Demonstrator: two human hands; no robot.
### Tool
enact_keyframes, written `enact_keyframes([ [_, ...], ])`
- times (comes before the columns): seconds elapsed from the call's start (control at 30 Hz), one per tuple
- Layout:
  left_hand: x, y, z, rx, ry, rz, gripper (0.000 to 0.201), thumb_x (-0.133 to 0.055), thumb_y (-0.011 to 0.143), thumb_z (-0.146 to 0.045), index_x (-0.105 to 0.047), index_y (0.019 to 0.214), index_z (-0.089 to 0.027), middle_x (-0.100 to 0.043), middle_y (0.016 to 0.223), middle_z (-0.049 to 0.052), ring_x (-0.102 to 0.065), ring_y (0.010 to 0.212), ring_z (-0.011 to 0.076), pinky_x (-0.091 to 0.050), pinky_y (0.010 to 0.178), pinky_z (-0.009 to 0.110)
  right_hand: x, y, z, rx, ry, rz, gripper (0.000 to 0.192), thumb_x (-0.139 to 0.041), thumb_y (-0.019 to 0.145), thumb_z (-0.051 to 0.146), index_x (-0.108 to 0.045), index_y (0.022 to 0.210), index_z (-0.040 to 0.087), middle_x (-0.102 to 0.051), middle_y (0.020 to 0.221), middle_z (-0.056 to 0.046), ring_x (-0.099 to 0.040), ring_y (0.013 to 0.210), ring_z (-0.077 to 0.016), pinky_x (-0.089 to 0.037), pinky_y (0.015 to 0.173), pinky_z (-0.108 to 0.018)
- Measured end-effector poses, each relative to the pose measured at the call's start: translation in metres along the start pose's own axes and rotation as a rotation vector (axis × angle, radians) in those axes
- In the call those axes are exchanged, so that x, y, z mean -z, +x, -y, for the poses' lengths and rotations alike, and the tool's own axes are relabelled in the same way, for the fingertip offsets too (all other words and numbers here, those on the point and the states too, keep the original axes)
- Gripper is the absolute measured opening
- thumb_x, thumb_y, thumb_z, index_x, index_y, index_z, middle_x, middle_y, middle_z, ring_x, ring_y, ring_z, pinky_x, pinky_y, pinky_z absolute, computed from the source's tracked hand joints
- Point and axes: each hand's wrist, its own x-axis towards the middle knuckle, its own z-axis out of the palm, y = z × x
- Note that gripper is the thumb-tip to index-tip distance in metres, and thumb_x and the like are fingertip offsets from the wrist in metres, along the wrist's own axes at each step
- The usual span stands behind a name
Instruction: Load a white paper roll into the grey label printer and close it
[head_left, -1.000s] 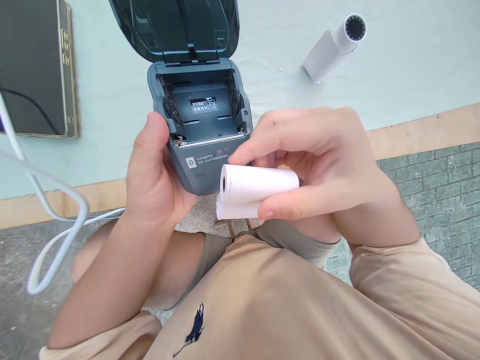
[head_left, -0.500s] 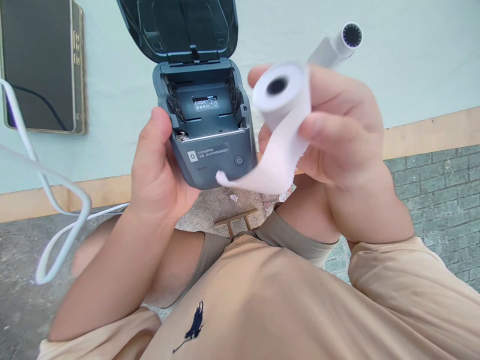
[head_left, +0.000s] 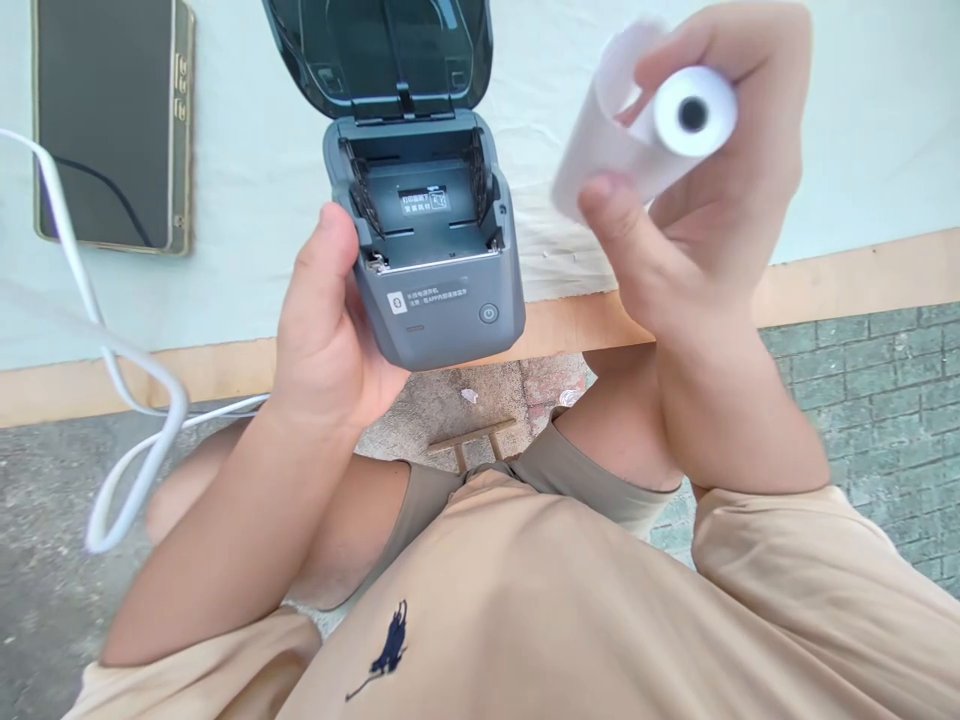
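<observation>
My left hand [head_left: 322, 330] grips a dark blue-grey label printer [head_left: 450, 325] from its left side, thumb along the edge and fingers underneath. The printer's lid [head_left: 382, 60] is swung up and back, and its inner bay shows a small printed label but no roll. To the right of the printer, my right hand [head_left: 720, 200] holds a white paper roll [head_left: 694, 112] with a dark round core. A loose length of paper curls off the roll to the left, pinched under the thumb. The roll is apart from the printer.
A tablet-like device in a clear case [head_left: 109, 120] lies at the left on the pale tabletop [head_left: 225, 200]. White cable [head_left: 142, 400] loops over the table's front edge at the left. Below are my legs and a paved floor [head_left: 862, 400].
My right hand has moved up and right with the paper roll and turned it, away from the printer's front. The second roll seen behind it earlier is no longer visible. The printer stays in my left hand.
</observation>
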Motion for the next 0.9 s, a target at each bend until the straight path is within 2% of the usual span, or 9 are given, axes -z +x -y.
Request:
enact_keyframes([
  [0.13, -0.001, -0.001, 0.0, 0.012, -0.012, -0.009, 0.045, -0.03, 0.093, -0.045, -0.06, 0.112, -0.018, -0.059, 0.122, 0.004, -0.031, 0.14, 0.0281, -0.035, 0.114, 0.052, 0.0, 0.001, -0.004, -0.026, -0.172, 0.141, 0.044, -0.055, 0.078, 0.018, -0.041, 0.12, 0.016, -0.05, 0.122, -0.002, -0.055, 0.098, -0.0069, -0.045, 0.075, -0.021],
  [0.27, 0.001, -0.001, 0.001, 0.003, 0.036, 0.005, 0.047, -0.034, 0.091, -0.051, -0.06, 0.113, -0.019, -0.06, 0.12, 0.004, -0.03, 0.141, 0.029, -0.037, 0.112, 0.054, -0.004, 0.002, -0.009, -0.019, -0.27, 0.216, 0.05, -0.047, 0.072, 0.004, -0.045, 0.12, 0.019, -0.051, 0.121, -0.002, -0.049, 0.114, -0.0089, -0.047, 0.095, -0.023],
  [0.37, 0.003, -0.002, 0.001, 0.0, 0.057, -0.001, 0.047, -0.035, 0.091, -0.052, -0.06, 0.114, -0.019, -0.061, 0.118, 0.004, -0.031, 0.14, 0.0288, -0.036, 0.113, 0.054, -0.003, 0.001, -0.008, -0.026, -0.252, 0.309, 0.06, -0.043, 0.071, 0.002, -0.036, 0.128, 0.019, -0.046, 0.132, 0.0, -0.047, 0.121, -0.0087, -0.043, 0.106, -0.025],
  [0.43, 0.002, -0.003, 0.0, 0.0, 0.052, -0.004, 0.047, -0.035, 0.091, -0.051, -0.06, 0.114, -0.019, -0.062, 0.116, 0.004, -0.033, 0.139, 0.0282, -0.036, 0.113, 0.053, 0.001, 0.001, -0.005, -0.002, -0.261, 0.236, 0.059, -0.046, 0.07, 0.006, -0.039, 0.127, 0.017, -0.045, 0.132, -0.003, -0.048, 0.119, -0.0117, -0.047, 0.098, -0.026],
  [0.5, 0.0, -0.004, -0.001, 0.02, 0.026, -0.017, 0.045, -0.032, 0.093, -0.048, -0.061, 0.113, -0.019, -0.062, 0.116, 0.004, -0.035, 0.138, 0.0269, -0.037, 0.114, 0.052, 0.009, 0.003, -0.005, 0.013, -0.358, 0.041, 0.053, -0.048, 0.071, 0.011, -0.045, 0.123, 0.013, -0.046, 0.127, -0.007, -0.049, 0.111, -0.0154, -0.047, 0.09, -0.028],
  [0.57, -0.001, -0.004, -0.001, 0.032, 0.005, -0.024, 0.047, -0.027, 0.095, -0.045, -0.061, 0.112, -0.019, -0.062, 0.116, 0.003, -0.035, 0.139, 0.0259, -0.037, 0.114, 0.052, 0.015, 0.008, -0.01, -0.02, -0.51, -0.117, 0.049, -0.049, 0.073, 0.016, -0.049, 0.122, 0.008, -0.047, 0.122, -0.011, -0.048, 0.11, -0.0188, -0.045, 0.092, -0.03],
  [0.63, -0.001, -0.004, -0.001, 0.021, 0.009, -0.015, 0.047, -0.025, 0.095, -0.045, -0.061, 0.112, -0.02, -0.061, 0.118, 0.002, -0.033, 0.14, 0.026, -0.036, 0.114, 0.052, 0.019, 0.014, -0.021, -0.1, -0.608, -0.092, 0.051, -0.053, 0.073, 0.018, -0.049, 0.121, 0.003, -0.044, 0.119, -0.015, -0.044, 0.115, -0.0207, -0.042, 0.099, -0.032],
  [0.77, 0.001, -0.002, 0.002, -0.027, 0.032, 0.037, 0.045, -0.034, 0.091, -0.048, -0.061, 0.114, -0.019, -0.059, 0.123, 0.002, -0.029, 0.141, 0.0272, -0.031, 0.117, 0.05, 0.016, 0.022, -0.041, -0.271, -0.583, 0.066, 0.054, -0.052, 0.07, 0.012, -0.047, 0.123, 0.007, -0.035, 0.114, -0.016, -0.036, 0.115, -0.0192, -0.037, 0.105, -0.035],
  [0.9, 0.003, -0.001, 0.002, -0.006, 0.051, 0.026, 0.044, -0.037, 0.091, -0.049, -0.061, 0.112, -0.019, -0.057, 0.126, 0.002, -0.028, 0.141, 0.0282, -0.028, 0.119, 0.05, 0.015, 0.021, -0.042, -0.296, -0.538, 0.044, 0.057, -0.041, 0.07, 0.006, -0.046, 0.127, 0.009, -0.035, 0.112, -0.013, -0.037, 0.113, -0.0154, -0.035, 0.107, -0.031],
])
